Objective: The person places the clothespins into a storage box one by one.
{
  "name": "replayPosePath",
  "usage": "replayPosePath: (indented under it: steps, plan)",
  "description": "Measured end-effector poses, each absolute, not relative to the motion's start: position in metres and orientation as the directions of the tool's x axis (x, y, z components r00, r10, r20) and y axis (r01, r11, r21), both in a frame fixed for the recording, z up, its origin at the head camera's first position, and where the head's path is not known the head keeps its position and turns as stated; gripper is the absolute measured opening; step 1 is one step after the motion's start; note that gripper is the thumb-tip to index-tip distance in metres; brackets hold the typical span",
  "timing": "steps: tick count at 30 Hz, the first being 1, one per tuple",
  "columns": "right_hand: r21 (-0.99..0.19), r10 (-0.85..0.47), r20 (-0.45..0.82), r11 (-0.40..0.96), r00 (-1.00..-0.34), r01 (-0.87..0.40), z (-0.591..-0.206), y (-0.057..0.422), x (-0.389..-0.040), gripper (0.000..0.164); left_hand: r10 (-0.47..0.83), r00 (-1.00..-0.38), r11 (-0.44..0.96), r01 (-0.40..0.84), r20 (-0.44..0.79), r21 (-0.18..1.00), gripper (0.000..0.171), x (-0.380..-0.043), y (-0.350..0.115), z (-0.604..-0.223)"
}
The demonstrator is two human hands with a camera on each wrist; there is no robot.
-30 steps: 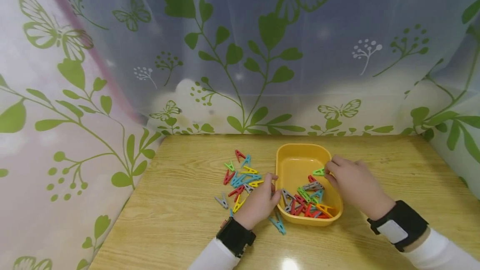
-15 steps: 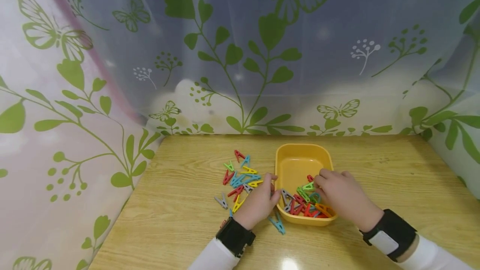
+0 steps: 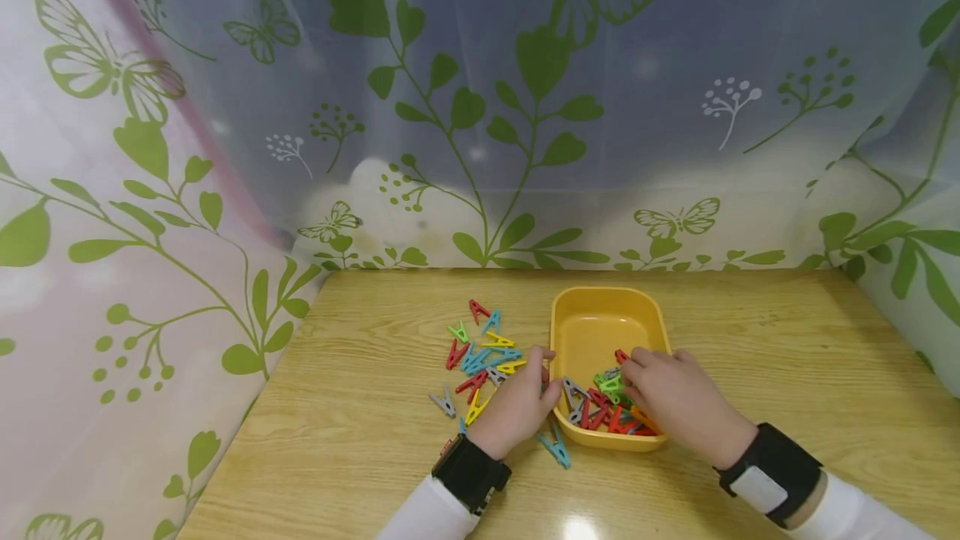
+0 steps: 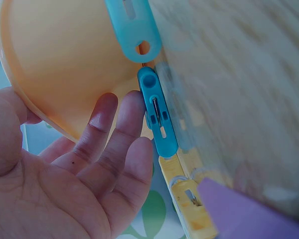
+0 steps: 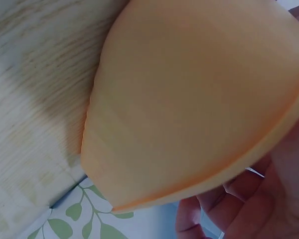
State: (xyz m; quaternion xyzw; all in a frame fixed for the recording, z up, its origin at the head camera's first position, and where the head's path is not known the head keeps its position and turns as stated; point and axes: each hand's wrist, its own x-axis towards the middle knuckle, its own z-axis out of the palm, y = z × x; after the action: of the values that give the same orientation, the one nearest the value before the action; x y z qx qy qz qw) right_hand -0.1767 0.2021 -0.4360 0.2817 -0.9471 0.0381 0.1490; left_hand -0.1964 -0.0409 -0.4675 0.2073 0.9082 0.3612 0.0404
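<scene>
A yellow plastic tub (image 3: 609,300) stands on the table, several small coloured clothespins in its near half. My left hand (image 3: 517,407) holds the tub's left rim, the thumb hooked over it and the other fingers along the outer wall. Beside those fingers, a blue clothespin (image 4: 158,112) shows in the left wrist view. Inside the tub, over the right rim, my right hand (image 3: 678,394) reaches down at the clothespins, near a green clothespin (image 3: 611,386). Its fingertips are hidden from the head view, and the tub wall covers them in the right wrist view.
Left of the tub lies a loose spread of red, blue, yellow, green and grey clothespins (image 3: 474,357). One blue clothespin (image 3: 555,447) lies close to the tub's near left corner. A leaf-patterned curtain (image 3: 480,148) hangs behind the wooden table (image 3: 337,440).
My right hand has moved left and down into the tub, carrying a green clothespin from near the right rim to the others. My left hand stays in place.
</scene>
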Motion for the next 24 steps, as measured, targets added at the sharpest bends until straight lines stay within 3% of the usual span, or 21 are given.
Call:
replayPosePath:
  steps: [24]
  plan:
    - [0.008,-0.526,0.249,0.841,-0.814,-0.541,-0.4391,0.204,-0.1766,0.022,0.397,-0.916,0.662,0.335,0.066,0.671,0.038,-0.1972,-0.0398,-0.469]
